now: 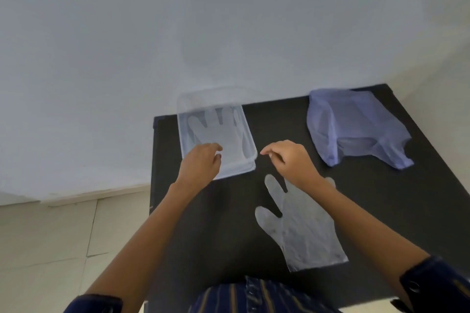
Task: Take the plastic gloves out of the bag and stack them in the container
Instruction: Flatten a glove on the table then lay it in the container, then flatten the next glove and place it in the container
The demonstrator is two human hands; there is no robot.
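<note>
We are mid-stack: one glove (216, 132) lies in the container (250, 145), left hand (202, 162) curled at its cuff, grip unclear. Right hand (290, 160) hovers, fingers loose and empty; next it should lift the second glove (305, 236) off the desk (381, 198).

black table (381, 211), pale purple bag (356, 127), clear gloves (302, 226), clear container (250, 140), striped navy shirt (254, 297).

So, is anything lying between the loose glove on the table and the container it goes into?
Nothing visible does. Only bare black table lies between the loose glove and the open container. The right hand hovers over that gap holding nothing; the left hand is at the container's near edge, over the glove already inside.
</note>
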